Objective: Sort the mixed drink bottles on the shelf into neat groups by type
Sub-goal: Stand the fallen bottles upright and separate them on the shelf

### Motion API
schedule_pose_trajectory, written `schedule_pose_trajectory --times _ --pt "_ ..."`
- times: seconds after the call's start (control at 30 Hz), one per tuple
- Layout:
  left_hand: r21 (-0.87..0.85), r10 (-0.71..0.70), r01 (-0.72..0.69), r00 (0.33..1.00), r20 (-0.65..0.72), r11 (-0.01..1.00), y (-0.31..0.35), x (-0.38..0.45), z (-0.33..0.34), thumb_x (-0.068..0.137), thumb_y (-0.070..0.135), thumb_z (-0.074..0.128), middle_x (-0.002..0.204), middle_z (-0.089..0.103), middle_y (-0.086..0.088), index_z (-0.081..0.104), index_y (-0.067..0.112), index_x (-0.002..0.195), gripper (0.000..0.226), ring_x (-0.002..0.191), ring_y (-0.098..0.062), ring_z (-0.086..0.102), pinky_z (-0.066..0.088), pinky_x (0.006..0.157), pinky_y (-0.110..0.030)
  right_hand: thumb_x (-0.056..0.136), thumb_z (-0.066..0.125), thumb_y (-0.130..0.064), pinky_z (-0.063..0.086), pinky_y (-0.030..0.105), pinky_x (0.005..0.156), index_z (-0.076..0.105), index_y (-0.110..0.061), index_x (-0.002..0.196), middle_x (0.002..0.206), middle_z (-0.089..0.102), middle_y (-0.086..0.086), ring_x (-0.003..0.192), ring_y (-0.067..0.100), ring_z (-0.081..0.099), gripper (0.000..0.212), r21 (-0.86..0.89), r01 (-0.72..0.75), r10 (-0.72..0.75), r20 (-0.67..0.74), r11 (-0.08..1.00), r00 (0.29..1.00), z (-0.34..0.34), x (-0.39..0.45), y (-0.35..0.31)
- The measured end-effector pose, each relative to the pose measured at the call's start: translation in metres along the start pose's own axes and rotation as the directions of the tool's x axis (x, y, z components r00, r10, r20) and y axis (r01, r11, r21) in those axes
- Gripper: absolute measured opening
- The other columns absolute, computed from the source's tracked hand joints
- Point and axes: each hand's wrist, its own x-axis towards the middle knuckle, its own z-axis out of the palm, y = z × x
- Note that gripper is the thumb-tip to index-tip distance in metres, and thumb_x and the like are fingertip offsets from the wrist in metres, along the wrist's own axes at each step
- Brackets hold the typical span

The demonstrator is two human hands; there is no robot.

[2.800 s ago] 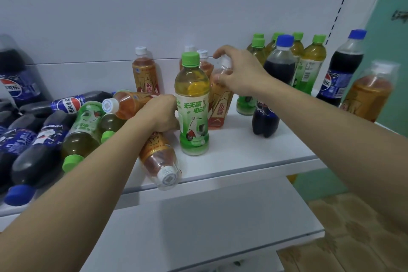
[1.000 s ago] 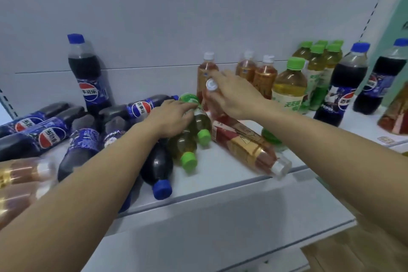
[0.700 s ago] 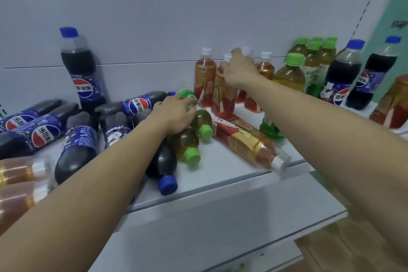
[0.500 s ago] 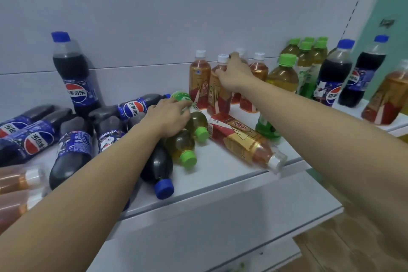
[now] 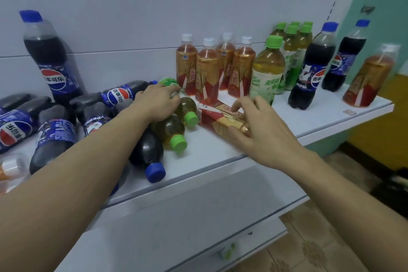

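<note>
The right hand lies over a red-and-gold tea bottle that is on its side near the front edge of the white shelf; the fingers are spread and only lightly bent over the label, and I cannot tell if they already close around it. The left hand rests with curled fingers on a lying green tea bottle, its green cap towards the front; a second lying green tea bottle is just below it, touching it. Beside these, to the left, a cola bottle with a blue cap lies pointing to the shelf edge, and more cola bottles lie in a heap further left, with one upright cola bottle behind them at the wall. Behind the hands, four red-and-gold tea bottles stand close together. To their right stands one green tea bottle, then a group of green tea bottles at the back, two standing cola bottles, and one more red-and-gold bottle at the far right end of the shelf.
</note>
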Motion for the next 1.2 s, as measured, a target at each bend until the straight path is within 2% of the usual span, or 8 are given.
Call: schedule_pose_trajectory --times 0.17,0.27,0.47,0.57,0.77,0.9,1.03,1.2 --pt "-0.008 0.009 -0.009 1.000 0.002 1.000 -0.002 0.000 -0.002 0.103 0.045 0.030 0.157 0.044 -0.007 0.042 0.035 0.151 0.051 0.142 -0.033 0.040 0.033 0.112 -0.060 0.082 0.079 -0.037 0.042 0.017 0.078 0.038 -0.040 0.135 0.128 0.043 -0.006 0.110 0.013 0.051 0.067 0.192 -0.111 0.123 -0.054 0.975 0.991 0.026 -0.028 0.019" --pt "-0.019 0.014 -0.014 1.000 0.000 1.000 -0.003 0.000 -0.002 0.102 0.045 0.031 0.154 0.047 -0.008 0.043 0.034 0.150 0.051 0.139 -0.034 0.043 0.035 0.112 -0.059 0.075 0.088 -0.029 0.035 0.008 0.075 0.044 -0.038 0.126 0.124 0.055 -0.009 0.107 0.007 0.053 0.068 0.302 -0.120 0.167 -0.135 0.946 0.977 0.032 -0.029 0.021" --pt "-0.039 0.018 -0.018 1.000 0.002 0.999 -0.003 -0.002 -0.002 0.102 0.045 0.031 0.151 0.050 -0.008 0.043 0.034 0.149 0.050 0.135 -0.033 0.047 0.039 0.110 -0.060 0.074 0.088 -0.038 0.057 0.030 0.081 0.042 -0.040 0.119 0.109 0.060 -0.016 0.096 0.007 0.064 0.064 0.439 -0.044 0.193 -0.301 0.898 0.934 -0.001 0.001 0.003" --pt "-0.050 0.019 -0.019 1.000 -0.004 0.999 -0.005 -0.004 -0.004 0.102 0.044 0.031 0.151 0.050 -0.008 0.044 0.034 0.149 0.050 0.135 -0.032 0.047 0.038 0.111 -0.059 0.079 0.083 -0.040 0.057 0.036 0.082 0.044 -0.035 0.118 0.102 0.062 -0.018 0.093 0.007 0.065 0.056 0.417 0.048 0.123 -0.376 0.908 0.919 -0.012 0.026 -0.016" --pt "-0.082 0.037 -0.038 0.999 -0.010 0.996 -0.007 -0.011 -0.007 0.103 0.042 0.033 0.148 0.053 -0.011 0.045 0.031 0.149 0.050 0.133 -0.032 0.049 0.041 0.110 -0.055 0.091 0.072 -0.034 0.051 0.044 0.101 0.036 -0.024 0.146 0.129 0.061 0.001 0.116 0.021 0.060 0.066 0.340 0.048 0.049 -0.269 0.939 0.962 -0.004 0.091 -0.037" --pt "-0.090 0.047 -0.047 0.999 -0.008 0.995 -0.013 -0.014 -0.010 0.103 0.043 0.035 0.147 0.054 -0.011 0.045 0.031 0.150 0.049 0.132 -0.031 0.051 0.043 0.109 -0.055 0.075 0.086 -0.024 0.056 0.043 0.096 0.028 -0.030 0.153 0.133 0.055 0.006 0.114 0.024 0.061 0.097 0.297 -0.009 0.056 -0.150 0.955 0.987 0.000 0.113 -0.039" --pt "-0.100 0.037 -0.036 0.999 0.000 0.994 -0.012 -0.016 -0.012 0.100 0.042 0.040 0.145 0.055 -0.010 0.045 0.031 0.149 0.050 0.130 -0.030 0.052 0.045 0.107 -0.055 0.074 0.089 -0.024 0.056 0.046 0.097 0.025 -0.033 0.152 0.138 0.051 0.009 0.120 0.029 0.060 0.102 0.234 -0.096 0.146 -0.206 0.968 0.968 0.003 0.124 -0.032" --pt "-0.138 -0.026 0.023 0.999 -0.024 0.990 -0.016 -0.017 -0.016 0.089 0.037 0.058 0.130 0.061 -0.008 0.055 0.024 0.139 0.052 0.109 -0.024 0.058 0.053 0.094 -0.044 0.082 0.084 -0.023 0.048 0.051 0.109 0.024 -0.032 0.154 0.152 0.034 0.014 0.135 0.035 0.048 0.094 0.165 -0.108 0.152 -0.279 0.980 0.948 0.016 0.123 -0.030"
